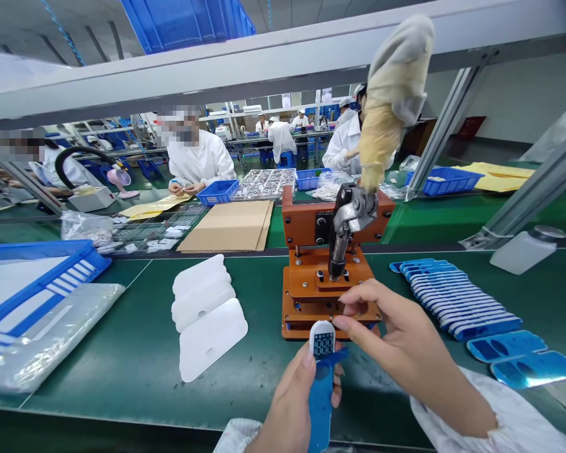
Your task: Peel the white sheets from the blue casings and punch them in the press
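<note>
My left hand (295,396) is closed around a small white device with a digit display (323,343). Blue film (321,402) covers its lower part, and a loose flap of film sticks out just under the display. Close above the device, my right hand (396,340) has its thumb and forefinger apart, with nothing visible between them. Its fingertips are in front of the orange clamp press (327,302); I cannot tell whether they touch it. A cloth-wrapped lever handle (387,126) rises upright from the press.
White rounded sheets (212,336) overlap left of the press. Blue-filmed panels (457,296) lie in a fanned row at right, near a clear bottle (528,248). At left are a blue tray (82,267) and a plastic-wrapped pack (70,321). Co-workers in white sit beyond.
</note>
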Available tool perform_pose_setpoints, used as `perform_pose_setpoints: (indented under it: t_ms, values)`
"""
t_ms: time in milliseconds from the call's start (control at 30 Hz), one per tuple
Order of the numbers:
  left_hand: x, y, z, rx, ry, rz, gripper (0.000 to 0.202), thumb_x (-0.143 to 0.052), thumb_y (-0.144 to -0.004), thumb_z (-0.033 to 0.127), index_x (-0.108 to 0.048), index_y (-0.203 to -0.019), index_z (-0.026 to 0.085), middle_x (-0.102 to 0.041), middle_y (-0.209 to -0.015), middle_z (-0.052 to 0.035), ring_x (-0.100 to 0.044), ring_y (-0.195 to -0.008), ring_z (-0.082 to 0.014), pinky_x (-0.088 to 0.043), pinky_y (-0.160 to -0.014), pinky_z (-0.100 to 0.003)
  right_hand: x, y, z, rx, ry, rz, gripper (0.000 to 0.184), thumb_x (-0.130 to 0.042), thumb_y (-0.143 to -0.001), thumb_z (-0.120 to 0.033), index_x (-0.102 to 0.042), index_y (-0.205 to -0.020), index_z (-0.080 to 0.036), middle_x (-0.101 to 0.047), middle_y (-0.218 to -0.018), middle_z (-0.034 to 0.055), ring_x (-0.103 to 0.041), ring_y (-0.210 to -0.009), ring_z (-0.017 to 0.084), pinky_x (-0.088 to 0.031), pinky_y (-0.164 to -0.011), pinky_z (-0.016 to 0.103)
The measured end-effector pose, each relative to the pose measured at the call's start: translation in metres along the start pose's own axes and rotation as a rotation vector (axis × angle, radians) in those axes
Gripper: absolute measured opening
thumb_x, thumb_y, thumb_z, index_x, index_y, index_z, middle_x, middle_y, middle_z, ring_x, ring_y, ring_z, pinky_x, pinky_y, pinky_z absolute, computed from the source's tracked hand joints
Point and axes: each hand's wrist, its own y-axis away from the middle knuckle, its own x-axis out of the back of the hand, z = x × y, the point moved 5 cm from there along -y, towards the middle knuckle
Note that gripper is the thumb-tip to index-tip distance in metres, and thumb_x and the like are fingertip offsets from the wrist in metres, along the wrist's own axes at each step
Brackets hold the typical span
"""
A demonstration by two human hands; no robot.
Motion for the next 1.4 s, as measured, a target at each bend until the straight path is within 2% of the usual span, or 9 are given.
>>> perform_pose_setpoints:
  t_ms: [200, 333, 533, 700, 833, 1000, 1133, 1300, 1400]
  values:
    - [0.007, 0.003, -0.004, 0.06, -0.078, 0.002, 0.057, -0.059, -0.072, 0.065, -0.061, -0.103, 0.017, -0.062, -0.078, -0.0039, -0.055, -0.065, -0.0128, -0.042, -0.068, -0.028, -0.01, -0.008, -0.005, -0.046, -0.09, -0.213, 0.018, -0.062, -0.081, -0.025, -0.058, -0.099, -0.024, -0.063, -0.09, 0.0008, -0.063, -0.08, 0.013, -0.054, -0.069, 0.021]
    - [0.006, 0.005, -0.007, 0.127, -0.099, -0.057, 0.055, -0.056, -0.074, 0.064, -0.061, -0.103, 0.017, -0.062, -0.079, -0.0043, -0.055, -0.065, -0.0123, -0.042, -0.068, -0.027, -0.01, -0.005, -0.001, -0.056, -0.132, -0.241, 0.022, -0.06, -0.081, -0.022, -0.054, -0.103, -0.024, -0.064, -0.087, 0.0007, -0.063, -0.079, 0.013, -0.054, -0.07, 0.022]
    - [0.005, 0.003, -0.005, 0.106, -0.096, -0.096, 0.046, -0.053, -0.081, 0.058, -0.061, -0.101, 0.017, -0.061, -0.081, -0.0047, -0.054, -0.063, -0.0112, -0.042, -0.066, -0.026, -0.015, -0.005, 0.006, -0.212, -0.275, -0.313, 0.02, -0.058, -0.081, -0.022, -0.053, -0.1, -0.02, -0.064, -0.078, 0.0013, -0.062, -0.071, 0.013, -0.053, -0.061, 0.022]
    - [0.004, 0.003, -0.006, 0.131, -0.101, -0.108, 0.044, -0.052, -0.083, 0.055, -0.062, -0.098, 0.015, -0.061, -0.082, -0.0051, -0.054, -0.064, -0.0108, -0.042, -0.065, -0.026, -0.016, -0.004, 0.011, -0.291, -0.3, -0.3, 0.017, -0.055, -0.083, -0.023, -0.054, -0.1, -0.02, -0.064, -0.078, 0.0008, -0.063, -0.071, 0.012, -0.053, -0.064, 0.022]
    - [0.005, 0.002, -0.008, 0.102, -0.101, -0.146, 0.04, -0.05, -0.085, 0.052, -0.062, -0.095, 0.016, -0.061, -0.082, -0.0043, -0.054, -0.064, -0.0104, -0.042, -0.064, -0.025, -0.018, -0.002, 0.013, -0.325, -0.333, -0.326, 0.03, -0.063, -0.079, -0.028, -0.052, -0.106, -0.02, -0.063, -0.081, 0.0009, -0.063, -0.077, 0.014, -0.054, -0.06, 0.021]
    - [0.008, 0.002, -0.011, 0.127, -0.163, -0.172, 0.039, -0.047, -0.087, 0.051, -0.062, -0.096, 0.016, -0.062, -0.081, -0.0046, -0.055, -0.064, -0.0109, -0.042, -0.063, -0.024, -0.025, 0.003, 0.017, -0.417, -0.435, -0.378, 0.03, -0.063, -0.079, -0.027, -0.048, -0.104, -0.021, -0.06, -0.073, -0.0024, -0.06, -0.066, 0.011, -0.051, -0.056, 0.021]
    - [0.002, 0.003, -0.009, 0.134, -0.153, -0.223, 0.043, -0.048, -0.087, 0.052, -0.063, -0.097, 0.013, -0.061, -0.078, -0.0047, -0.053, -0.059, -0.0089, -0.041, -0.059, -0.023, -0.03, 0.004, 0.027, -0.476, -0.496, -0.318, 0.025, -0.06, -0.082, -0.032, -0.047, -0.1, -0.02, -0.057, -0.064, -0.0041, -0.058, -0.061, 0.011, -0.048, -0.055, 0.021]
    - [0.001, 0.004, -0.008, 0.152, -0.165, -0.229, 0.042, -0.049, -0.086, 0.051, -0.064, -0.097, 0.012, -0.061, -0.08, -0.005, -0.053, -0.06, -0.0083, -0.041, -0.06, -0.022, -0.014, 0.006, 0.031, -0.412, -0.358, -0.137, 0.02, -0.05, -0.09, -0.037, -0.049, -0.098, -0.019, -0.063, -0.07, 0.0005, -0.062, -0.07, 0.013, -0.051, -0.065, 0.024]
    - [0.002, 0.003, -0.004, 0.103, -0.137, -0.203, 0.04, -0.053, -0.084, 0.052, -0.064, -0.092, 0.014, -0.06, -0.078, -0.0039, -0.052, -0.06, -0.0091, -0.042, -0.06, -0.022, -0.001, 0.011, 0.01, -0.111, -0.188, -0.137, 0.026, -0.055, -0.088, -0.04, -0.055, -0.105, -0.022, -0.064, -0.095, 0.0044, -0.061, -0.091, 0.016, -0.051, -0.076, 0.028]
